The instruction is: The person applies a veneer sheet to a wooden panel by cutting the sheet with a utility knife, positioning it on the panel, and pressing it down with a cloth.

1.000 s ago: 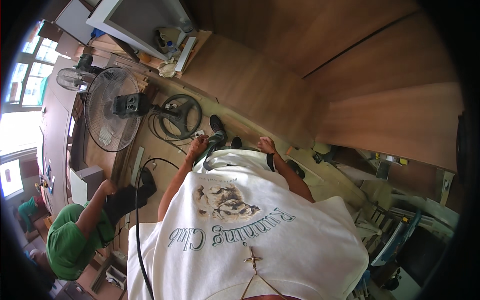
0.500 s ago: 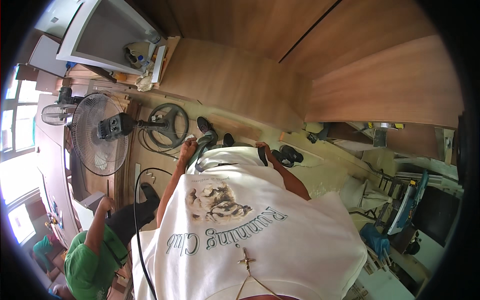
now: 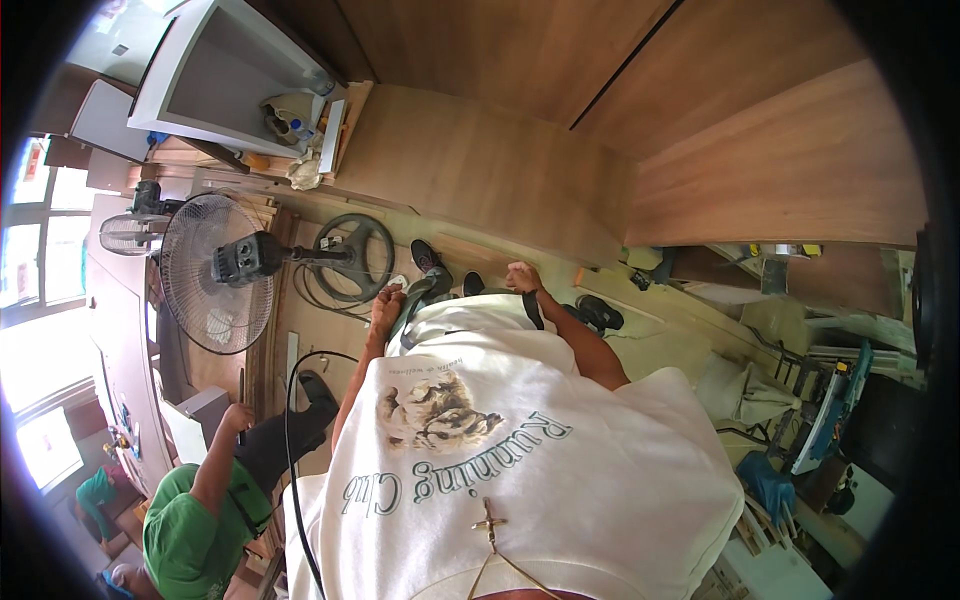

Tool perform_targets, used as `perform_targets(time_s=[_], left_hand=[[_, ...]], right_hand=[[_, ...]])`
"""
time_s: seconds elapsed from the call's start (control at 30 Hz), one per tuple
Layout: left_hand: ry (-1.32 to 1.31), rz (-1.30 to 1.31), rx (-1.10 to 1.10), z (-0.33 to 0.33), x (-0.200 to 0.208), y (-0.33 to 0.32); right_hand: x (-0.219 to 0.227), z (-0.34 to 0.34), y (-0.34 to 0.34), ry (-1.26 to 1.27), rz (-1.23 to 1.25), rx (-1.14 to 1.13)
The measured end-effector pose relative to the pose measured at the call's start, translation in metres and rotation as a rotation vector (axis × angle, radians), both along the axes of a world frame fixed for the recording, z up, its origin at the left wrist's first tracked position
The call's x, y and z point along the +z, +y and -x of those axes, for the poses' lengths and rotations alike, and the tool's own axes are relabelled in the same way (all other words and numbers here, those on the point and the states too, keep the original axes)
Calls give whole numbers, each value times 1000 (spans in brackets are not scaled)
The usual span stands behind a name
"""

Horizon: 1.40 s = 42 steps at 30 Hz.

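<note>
My left hand [image 3: 386,308] is low in front of my left thigh, its fingers closed on a small white thing [image 3: 398,283] too small to name. My right hand [image 3: 522,278] is held in front of my body with its fingers curled in; whether anything is inside them is hidden. A dark band [image 3: 533,310] lies by my right wrist. Both hands are apart from each other, beyond the hem of my white shirt [image 3: 540,490]. A dark shoe [image 3: 426,256] shows on the floor just past my left hand.
A black standing fan [image 3: 245,262] with a round base [image 3: 352,257] stands at the left. A large wooden panel cabinet [image 3: 480,170] fills the far side. A co-worker in a green shirt [image 3: 185,540] is at lower left. Dark shoes [image 3: 600,314] lie on the floor at right.
My right hand has come away from the shirt hem and lifted forward, its fingers curled. My left hand stays low by the thigh. The whole view has shifted slightly.
</note>
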<state>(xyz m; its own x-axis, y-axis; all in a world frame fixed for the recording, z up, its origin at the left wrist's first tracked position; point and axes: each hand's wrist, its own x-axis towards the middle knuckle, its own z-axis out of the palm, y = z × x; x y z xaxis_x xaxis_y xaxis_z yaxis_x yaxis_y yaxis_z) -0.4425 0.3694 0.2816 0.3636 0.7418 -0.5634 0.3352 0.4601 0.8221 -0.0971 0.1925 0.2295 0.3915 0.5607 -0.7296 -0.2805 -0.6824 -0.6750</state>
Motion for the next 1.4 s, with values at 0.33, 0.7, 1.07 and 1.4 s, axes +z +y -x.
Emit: perform_targets(time_s=[0.33,0.7,1.07,1.4], left_hand=[[135,-67,-63,6,36,0],[-365,220,77,7,44,101],[-670,271,-69,-14,-117,316],[159,383,537,-108,-253,341]], right_hand=[[-90,11,-25,-248,-69,235],[9,12,-21,84,144,63],[-11,20,37,236,95,-314],[-131,-38,124,342,366,-953]])
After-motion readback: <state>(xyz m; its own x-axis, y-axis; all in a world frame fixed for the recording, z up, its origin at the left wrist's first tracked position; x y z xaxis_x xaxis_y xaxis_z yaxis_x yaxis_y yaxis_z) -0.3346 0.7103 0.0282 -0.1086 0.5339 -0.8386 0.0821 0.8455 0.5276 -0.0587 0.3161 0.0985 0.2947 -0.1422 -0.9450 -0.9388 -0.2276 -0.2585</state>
